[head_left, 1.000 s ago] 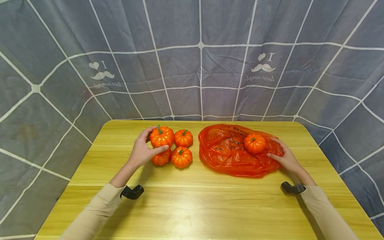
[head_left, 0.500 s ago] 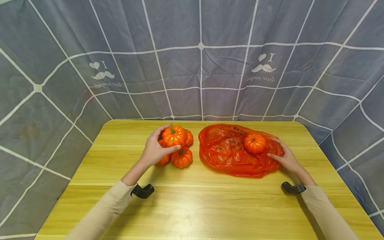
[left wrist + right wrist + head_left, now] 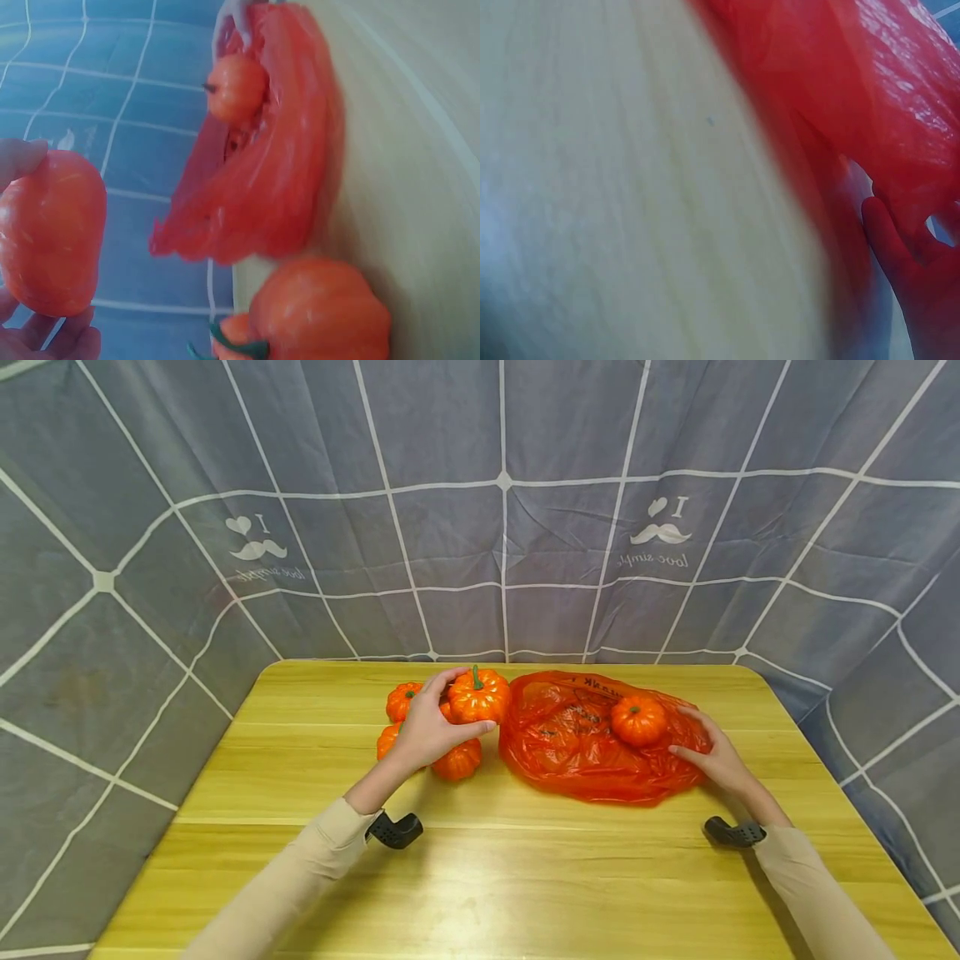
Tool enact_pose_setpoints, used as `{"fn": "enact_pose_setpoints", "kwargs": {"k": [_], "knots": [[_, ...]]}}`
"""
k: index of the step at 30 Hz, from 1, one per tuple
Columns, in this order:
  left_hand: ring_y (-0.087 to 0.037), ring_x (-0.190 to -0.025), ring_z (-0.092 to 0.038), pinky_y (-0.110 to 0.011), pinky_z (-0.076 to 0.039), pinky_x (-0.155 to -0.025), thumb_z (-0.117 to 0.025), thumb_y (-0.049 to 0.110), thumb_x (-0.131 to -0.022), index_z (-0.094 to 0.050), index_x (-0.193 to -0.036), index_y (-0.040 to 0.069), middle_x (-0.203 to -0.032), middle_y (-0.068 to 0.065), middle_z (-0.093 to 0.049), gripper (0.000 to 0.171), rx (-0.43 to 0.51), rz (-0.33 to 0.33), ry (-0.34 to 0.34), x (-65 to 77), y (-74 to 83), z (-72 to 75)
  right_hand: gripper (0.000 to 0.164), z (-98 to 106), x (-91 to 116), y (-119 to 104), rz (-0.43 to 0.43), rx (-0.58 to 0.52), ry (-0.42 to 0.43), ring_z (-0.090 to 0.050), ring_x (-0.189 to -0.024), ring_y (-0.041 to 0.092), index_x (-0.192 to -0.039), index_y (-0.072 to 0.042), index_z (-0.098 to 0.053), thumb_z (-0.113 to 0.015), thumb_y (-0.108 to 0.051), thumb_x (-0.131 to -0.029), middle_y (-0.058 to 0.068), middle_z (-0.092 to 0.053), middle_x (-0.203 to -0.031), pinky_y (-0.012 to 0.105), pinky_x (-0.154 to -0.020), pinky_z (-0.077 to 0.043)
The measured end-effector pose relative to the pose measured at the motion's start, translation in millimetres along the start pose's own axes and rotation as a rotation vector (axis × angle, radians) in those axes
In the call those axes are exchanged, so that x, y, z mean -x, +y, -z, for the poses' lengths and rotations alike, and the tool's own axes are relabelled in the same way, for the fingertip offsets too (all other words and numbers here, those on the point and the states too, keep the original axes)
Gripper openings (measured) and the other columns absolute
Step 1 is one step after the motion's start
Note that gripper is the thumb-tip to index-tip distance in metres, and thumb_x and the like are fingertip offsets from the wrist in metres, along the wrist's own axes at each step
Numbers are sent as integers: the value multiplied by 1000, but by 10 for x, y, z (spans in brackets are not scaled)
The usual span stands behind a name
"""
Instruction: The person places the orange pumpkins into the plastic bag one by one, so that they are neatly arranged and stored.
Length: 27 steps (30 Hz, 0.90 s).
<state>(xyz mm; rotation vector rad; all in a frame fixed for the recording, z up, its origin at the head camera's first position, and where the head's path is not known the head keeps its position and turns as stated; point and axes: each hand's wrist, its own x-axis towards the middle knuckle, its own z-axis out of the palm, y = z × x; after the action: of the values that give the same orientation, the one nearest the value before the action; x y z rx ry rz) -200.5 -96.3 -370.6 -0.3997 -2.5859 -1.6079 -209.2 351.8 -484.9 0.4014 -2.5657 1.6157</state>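
Note:
My left hand (image 3: 431,733) grips a small orange pumpkin (image 3: 480,695) with a green stem, thumb on the near side and fingers on the far side. The pumpkin is up above the table, beside the left end of a red plastic bag (image 3: 570,764). At the bag's right end, my right hand (image 3: 722,760) holds the film between thumb and fingers; the right wrist view shows the thumb (image 3: 889,240) against the bag. Another pumpkin (image 3: 637,720) is at the bag's right half, near the right fingers; the left wrist view shows this pumpkin (image 3: 237,88) too.
Several more pumpkins stand left of the bag, partly hidden by the left hand: one at the back (image 3: 402,700), another left (image 3: 387,741), a third in front (image 3: 457,762). A grey checked curtain (image 3: 450,543) hangs behind the wooden table (image 3: 525,877).
My left hand has carried its pumpkin to the right, over the other pumpkins and up to the bag's left edge. The right hand, bag and pumpkin there have stayed put.

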Motion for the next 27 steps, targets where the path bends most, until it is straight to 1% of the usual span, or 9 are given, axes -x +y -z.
{"fn": "enact_pose_setpoints", "kwargs": {"k": [5,7,9,12,15,17,22,27], "knots": [[-28,-121,-51,-44,-52,-94,-87,27,-68,-48,-137,14,-134,-9,-50,80,-34,-19,-27,-22,76,-171,67,1,1,11,-11,32,-2,-34,-112,-17,-145,0,-32,-66,-1,-87,25,-26,-148,-1,-87,-34],[-27,-121,-51,-44,-52,-94,-87,27,-67,-49,-136,14,-134,-8,-50,81,-43,-25,-36,-34,102,-241,67,0,1,19,-10,31,-3,-34,-113,-17,-145,0,-31,-66,-1,-87,26,-26,-148,-1,-88,-34],[-27,-120,-51,-44,-51,-94,-87,29,-66,-49,-136,14,-135,-8,-51,81,-52,-28,-45,-50,127,-313,67,-2,4,26,-7,16,-2,-35,-113,-17,-144,1,-31,-65,0,-87,22,-27,-149,-1,-88,-34],[-28,-119,-51,-46,-51,-94,-87,30,-66,-49,-137,15,-135,-8,-51,82,-59,-33,-60,-81,166,-421,66,-3,10,39,3,1,3,-37,-113,-16,-144,2,-31,-65,2,-87,7,-34,-146,0,-88,-35],[-28,-119,-52,-47,-51,-94,-87,31,-66,-48,-137,15,-135,-8,-51,82,-83,-37,-73,-115,207,-519,66,-2,14,46,9,1,7,-38,-112,-16,-144,3,-31,-65,2,-87,-4,-37,-143,0,-88,-36],[-28,-119,-52,-46,-50,-94,-86,32,-66,-48,-137,17,-136,-7,-51,82,-97,-38,-80,-140,230,-582,67,-3,14,48,11,2,6,-38,-112,-16,-144,3,-31,-65,2,-87,-9,-37,-141,0,-88,-36],[-27,-119,-53,-45,-50,-94,-86,32,-66,-49,-137,18,-135,-7,-51,81,-89,-30,-92,-212,272,-737,66,-5,11,55,15,1,7,-39,-111,-16,-143,3,-31,-65,2,-87,-12,-38,-138,0,-88,-36],[-28,-121,-51,-44,-49,-95,-86,32,-67,-48,-137,18,-135,-8,-51,81,-79,-24,-98,-288,266,-897,67,-6,3,57,8,9,5,-38,-112,-15,-144,2,-31,-65,1,-87,-3,-37,-141,0,-88,-36]]}}
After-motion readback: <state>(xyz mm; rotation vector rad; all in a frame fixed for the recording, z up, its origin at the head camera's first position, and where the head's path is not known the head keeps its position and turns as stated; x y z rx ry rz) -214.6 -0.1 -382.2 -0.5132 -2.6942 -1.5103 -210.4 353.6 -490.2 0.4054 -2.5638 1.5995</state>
